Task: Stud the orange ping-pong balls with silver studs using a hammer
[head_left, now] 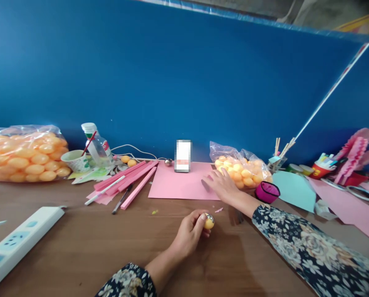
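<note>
My left hand (189, 233) is closed around a small yellow ball (209, 222) with a shiny silver top, just above the brown table. My right hand (223, 186) reaches over the right edge of a pink paper sheet (168, 185), fingers stretched out and holding nothing that I can see. Right beside those fingers lies a clear plastic bag of orange balls (244, 171). A magenta, black-rimmed holder (267, 192) sits near the right wrist. On the back of the sheet are a small silver ball (168, 162) and an upright, blurred phone-like screen (183, 156).
Pink paper strips (125, 181), a black pen (121, 200) and a white power strip (23, 243) lie to the left. Behind them stand a larger bag of orange balls (26, 159), a cup (75, 161) and a bottle (96, 146). Blue paper (292, 187) and tape rolls (362, 193) occupy the right.
</note>
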The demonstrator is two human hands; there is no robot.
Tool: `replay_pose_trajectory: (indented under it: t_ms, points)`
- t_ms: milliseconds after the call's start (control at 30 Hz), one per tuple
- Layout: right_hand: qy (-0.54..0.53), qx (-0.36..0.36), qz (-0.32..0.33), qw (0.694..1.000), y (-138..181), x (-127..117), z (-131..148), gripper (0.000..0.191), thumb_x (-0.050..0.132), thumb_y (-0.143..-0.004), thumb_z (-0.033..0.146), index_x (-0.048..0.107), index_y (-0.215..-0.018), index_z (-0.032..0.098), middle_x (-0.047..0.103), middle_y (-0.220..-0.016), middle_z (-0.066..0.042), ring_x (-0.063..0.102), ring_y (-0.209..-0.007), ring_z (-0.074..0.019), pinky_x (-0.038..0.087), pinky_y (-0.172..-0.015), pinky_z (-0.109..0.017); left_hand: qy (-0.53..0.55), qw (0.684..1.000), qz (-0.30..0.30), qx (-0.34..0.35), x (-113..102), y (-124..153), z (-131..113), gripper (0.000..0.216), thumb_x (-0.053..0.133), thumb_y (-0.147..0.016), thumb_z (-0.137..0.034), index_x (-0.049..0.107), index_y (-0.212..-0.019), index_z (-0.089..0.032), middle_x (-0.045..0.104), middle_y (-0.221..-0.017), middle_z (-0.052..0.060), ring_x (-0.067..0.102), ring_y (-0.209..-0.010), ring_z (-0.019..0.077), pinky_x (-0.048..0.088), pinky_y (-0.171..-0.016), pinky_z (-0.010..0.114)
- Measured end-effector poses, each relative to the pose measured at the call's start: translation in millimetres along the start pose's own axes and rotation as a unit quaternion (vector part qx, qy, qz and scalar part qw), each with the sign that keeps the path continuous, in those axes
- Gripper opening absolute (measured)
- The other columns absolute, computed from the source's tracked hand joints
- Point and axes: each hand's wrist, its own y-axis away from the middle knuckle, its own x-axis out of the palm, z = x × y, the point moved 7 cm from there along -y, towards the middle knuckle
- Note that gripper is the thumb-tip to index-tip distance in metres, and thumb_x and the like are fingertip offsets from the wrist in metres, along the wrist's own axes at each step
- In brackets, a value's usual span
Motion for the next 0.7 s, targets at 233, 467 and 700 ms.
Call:
replay_pose_trajectory:
  t_ms: [233,467,700]
  points:
    - [0.022,-0.025,-0.008,0.999,-7,-3,6,0.024,0.044,-0.084,0.011,0.056,-0.1,0.024,0.055,-0.093,-0.007,0.046,-0.094,-0.0231,0.024,-0.09,-0.043,0.008,1.0,0.0,-0.001,0,0,-3,0.045,0.05,-0.077,-0.048,0.058,-0.097,-0.009,0.06,-0.074,0.006,0.056,-0.057,0.0118,0.048,-0.054,0.024]
    - [0.032,-0.046,-0.013,0.998,-10,-7,12,0.025,0.044,-0.085,0.013,0.055,-0.104,0.024,0.056,-0.093,-0.007,0.046,-0.094,-0.0235,0.023,-0.092,-0.045,0.015,1.0,-0.001,-0.002,0,1,-4,0.044,0.051,-0.077,-0.048,0.059,-0.096,-0.01,0.061,-0.074,0.006,0.057,-0.057,0.0121,0.048,-0.054,0.024]
    - [0.051,-0.094,-0.029,0.994,-14,-12,22,0.029,0.041,-0.085,0.01,0.057,-0.105,0.023,0.058,-0.091,-0.008,0.045,-0.096,-0.0236,0.02,-0.095,-0.049,0.008,1.0,0.0,-0.005,0,3,-4,0.045,0.05,-0.078,-0.049,0.058,-0.098,-0.009,0.06,-0.074,0.006,0.057,-0.058,0.0121,0.048,-0.054,0.024]
